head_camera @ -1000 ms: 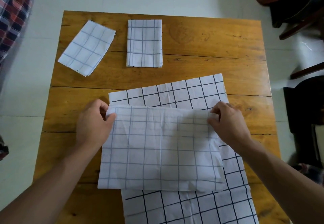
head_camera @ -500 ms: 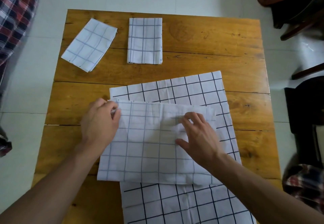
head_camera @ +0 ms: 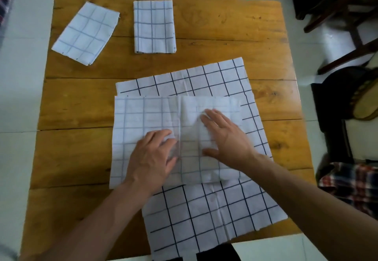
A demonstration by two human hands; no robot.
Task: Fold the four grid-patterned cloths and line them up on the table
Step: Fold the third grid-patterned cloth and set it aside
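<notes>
Head view: a person's two bare hands press flat on a half-folded cloth at a wooden desk.
Left grip: the left hand [head_camera: 152, 158] lies palm down, fingers spread and loose, holding nothing, resting on the near middle of the half-folded white cloth with faint blue grid lines [head_camera: 139, 121].
Right grip: the right hand [head_camera: 227, 138] is likewise flat and unclenched, fingers fanned forward, pinching nothing, laid just right of a vertical crease in the same cloth.
Hands together: near one another, a narrow strip of cloth between them; the picture is slightly blurred around the fingertips.
Cloth under the hands: a wide rectangle, its left edge jutting past the layer beneath.
Cloth beneath: an unfolded white cloth with bold dark grid lines [head_camera: 214, 220], spread at a slight angle; its far edge shows beyond the upper cloth and its near corner hangs over the desk's front edge.
Finished pieces: a folded white grid cloth lying askew [head_camera: 86, 34] near the far left corner, and a folded white grid cloth lying square [head_camera: 154, 26] just to its right, the two apart.
Desk: a honey-brown plank wooden desk [head_camera: 235, 36], its far right portion bare.
Surroundings: pale tiled floor [head_camera: 12, 97]; dark wooden chairs [head_camera: 337, 15] at right; red plaid fabric [head_camera: 347, 183] at the right edge.
</notes>
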